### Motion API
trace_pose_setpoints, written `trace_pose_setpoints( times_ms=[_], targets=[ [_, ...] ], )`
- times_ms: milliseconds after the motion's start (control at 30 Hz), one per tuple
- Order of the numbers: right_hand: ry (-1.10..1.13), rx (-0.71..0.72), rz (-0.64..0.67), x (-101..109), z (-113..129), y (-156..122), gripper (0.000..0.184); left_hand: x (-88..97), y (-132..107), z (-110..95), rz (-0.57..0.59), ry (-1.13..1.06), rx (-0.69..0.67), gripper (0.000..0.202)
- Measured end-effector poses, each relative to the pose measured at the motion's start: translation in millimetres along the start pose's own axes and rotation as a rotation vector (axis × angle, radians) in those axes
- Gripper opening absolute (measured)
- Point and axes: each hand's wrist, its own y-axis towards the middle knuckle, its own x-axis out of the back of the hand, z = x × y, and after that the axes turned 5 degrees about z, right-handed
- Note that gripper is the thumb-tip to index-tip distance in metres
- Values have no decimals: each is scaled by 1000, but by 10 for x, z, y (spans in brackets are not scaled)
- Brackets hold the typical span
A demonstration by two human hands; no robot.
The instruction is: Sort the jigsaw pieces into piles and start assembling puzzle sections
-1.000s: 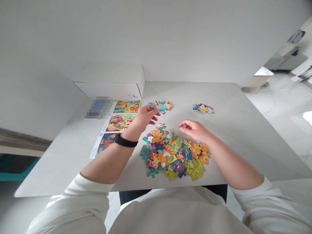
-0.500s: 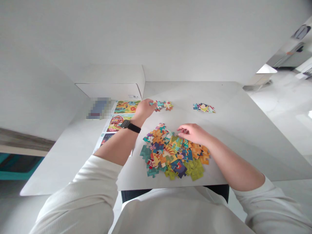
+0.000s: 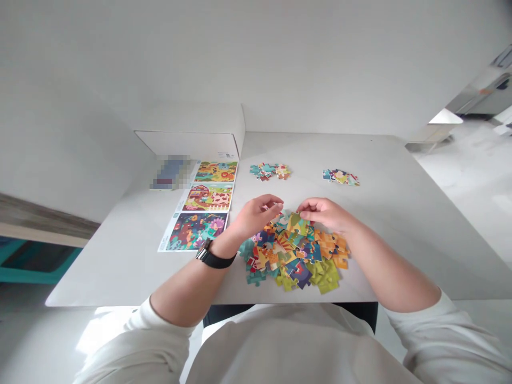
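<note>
A heap of mixed jigsaw pieces (image 3: 280, 253) lies in front of me on the table. My left hand (image 3: 258, 216), with a black watch on the wrist, hovers over the heap's far left edge. Its fingers are bent, and a gap shows between thumb and forefinger with nothing held there. At the heap's far side, my right hand (image 3: 326, 214) pinches the edge of a green and yellow puzzle piece (image 3: 297, 224) between thumb and fingers. Farther back are two small groups of pieces: a teal and yellow one (image 3: 270, 171) and a darker mixed one (image 3: 341, 177).
Three picture sheets, a safari scene (image 3: 216, 171), a farm scene (image 3: 208, 197) and a dark forest scene (image 3: 196, 232), lie in a column at left. Behind them stands a white box (image 3: 186, 143), beside a blurred-out blue item (image 3: 170, 172). A wall closes the table's back.
My left hand has come back from the teal and yellow group to the heap, uncovering the picture sheets. My right hand has stayed by the heap and now pinches a piece.
</note>
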Motion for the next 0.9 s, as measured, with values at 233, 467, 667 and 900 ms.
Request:
trace_pose_setpoints(
  times_ms=[233, 467, 667, 900],
  targets=[
    [153, 3, -55, -98, 0, 9, 45, -155, -17, 73, 173, -202, 74, 31],
    [293, 54, -66, -71, 25, -10, 48, -120, 14, 91, 69, -481, 151, 45],
    [281, 84, -95, -80, -5, 8, 40, -129, 8, 81, 108, -533, 193, 46],
    [324, 81, -144, -76, -5, 22, 42, -101, 15, 143, 121, -485, 191, 42]
  ],
)
